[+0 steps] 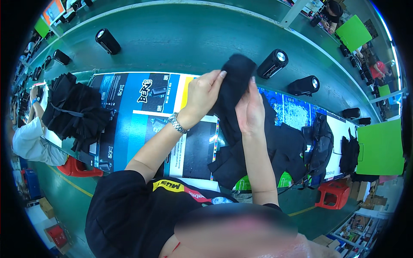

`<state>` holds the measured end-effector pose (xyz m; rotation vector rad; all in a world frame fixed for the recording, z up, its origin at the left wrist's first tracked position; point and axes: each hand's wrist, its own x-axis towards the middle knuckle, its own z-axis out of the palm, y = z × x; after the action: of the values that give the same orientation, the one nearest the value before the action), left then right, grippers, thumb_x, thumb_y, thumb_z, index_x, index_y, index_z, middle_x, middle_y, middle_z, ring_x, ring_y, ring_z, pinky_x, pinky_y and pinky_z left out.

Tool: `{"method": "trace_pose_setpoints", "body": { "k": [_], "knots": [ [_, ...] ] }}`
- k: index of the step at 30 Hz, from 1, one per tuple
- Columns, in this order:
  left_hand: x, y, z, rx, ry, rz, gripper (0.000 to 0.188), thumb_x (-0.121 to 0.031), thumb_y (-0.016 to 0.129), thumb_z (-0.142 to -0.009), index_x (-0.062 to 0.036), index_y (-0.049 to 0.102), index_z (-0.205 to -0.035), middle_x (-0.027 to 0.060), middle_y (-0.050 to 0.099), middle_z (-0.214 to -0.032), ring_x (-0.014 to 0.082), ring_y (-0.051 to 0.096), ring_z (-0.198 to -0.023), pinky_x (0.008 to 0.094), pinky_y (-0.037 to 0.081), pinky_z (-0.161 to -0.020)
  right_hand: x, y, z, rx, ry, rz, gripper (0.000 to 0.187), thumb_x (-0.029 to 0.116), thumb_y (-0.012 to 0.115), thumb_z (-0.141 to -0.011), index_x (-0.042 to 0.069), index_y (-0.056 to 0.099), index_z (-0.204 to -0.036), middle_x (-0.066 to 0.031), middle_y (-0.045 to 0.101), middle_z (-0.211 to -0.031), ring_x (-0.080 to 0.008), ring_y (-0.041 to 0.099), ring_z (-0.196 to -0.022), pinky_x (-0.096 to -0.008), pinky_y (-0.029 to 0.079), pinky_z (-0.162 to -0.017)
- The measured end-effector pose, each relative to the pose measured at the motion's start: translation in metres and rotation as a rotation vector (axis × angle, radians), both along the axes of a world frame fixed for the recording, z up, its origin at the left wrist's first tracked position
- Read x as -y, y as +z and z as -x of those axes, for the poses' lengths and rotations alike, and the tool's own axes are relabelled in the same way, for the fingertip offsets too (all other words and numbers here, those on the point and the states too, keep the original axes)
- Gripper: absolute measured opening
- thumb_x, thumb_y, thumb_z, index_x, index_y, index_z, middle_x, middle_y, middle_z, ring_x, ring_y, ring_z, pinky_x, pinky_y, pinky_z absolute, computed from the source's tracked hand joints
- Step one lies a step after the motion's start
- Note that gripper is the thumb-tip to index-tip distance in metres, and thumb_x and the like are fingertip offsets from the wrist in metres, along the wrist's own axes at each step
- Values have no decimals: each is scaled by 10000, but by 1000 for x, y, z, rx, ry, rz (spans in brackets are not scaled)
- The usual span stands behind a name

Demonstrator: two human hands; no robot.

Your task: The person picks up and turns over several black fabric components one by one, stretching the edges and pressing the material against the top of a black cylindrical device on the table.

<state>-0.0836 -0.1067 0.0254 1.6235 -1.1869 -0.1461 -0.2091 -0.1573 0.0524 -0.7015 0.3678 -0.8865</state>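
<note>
Between my hands, above the worktable, is a black cloth pouch (237,71) with a rounded, filled-out upper end; whether something is inside it is hidden. My left hand (203,94), a metal watch on its wrist, pinches the pouch's left edge between thumb and fingers. On the other side my right hand (251,111) grips the right edge, its fingertips against the fabric and its palm partly showing. Under and beside my right forearm lies a loose heap of flat black cloth pieces (282,150).
Black cylindrical speakers, such as one at right (273,63) and one at left (107,41), stand on the green conveyor (180,43) beyond the table. A bundle of black cloth pouches (73,112) sits at left. A black bag (322,142) and green board (380,148) are at right. Other people work nearby.
</note>
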Motion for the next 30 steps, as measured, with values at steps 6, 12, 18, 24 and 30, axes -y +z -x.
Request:
{"method": "trace_pose_setpoints", "body": {
  "k": [6,12,18,24,30],
  "knots": [
    [0,7,-15,348,165,215,172,-67,589,-823,-25,645,-980,119,601,-942,293,567,-865,390,417,-733,-3,3,2,-41,82,52,406,228,429,-993,-48,449,-1289,-129,525,-1280,-224,510,-1177,-304,486,-849],
    [-1,9,-1,435,-42,277,330,-56,625,-792,-58,626,-1121,118,542,-1158,304,492,-1125,429,367,-938,-2,-22,1,-132,104,58,297,110,502,-947,-23,541,-1209,-69,619,-948,-82,546,-646,-195,352,-444],
    [5,-1,-2,25,-40,335,208,-104,580,-886,-29,646,-1069,83,608,-1025,205,566,-951,315,420,-841,0,-24,1,-355,-273,166,146,96,527,-927,4,637,-953,-15,612,-778,-70,496,-556,-205,331,-445],
    [0,2,-24,-1047,-536,136,268,-236,516,-966,-4,648,-937,-5,638,-874,43,557,-822,228,443,-763,18,-12,10,-61,-36,8,172,137,538,-923,9,627,-995,-27,626,-844,-88,536,-690,-219,387,-591],
    [-10,9,-31,-830,-691,-62,164,-26,656,-812,-12,584,-959,15,629,-890,62,582,-816,203,461,-737,23,-5,20,-154,106,111,151,109,633,-847,34,627,-977,-28,619,-929,-123,558,-867,-262,425,-734]
  ]
}}
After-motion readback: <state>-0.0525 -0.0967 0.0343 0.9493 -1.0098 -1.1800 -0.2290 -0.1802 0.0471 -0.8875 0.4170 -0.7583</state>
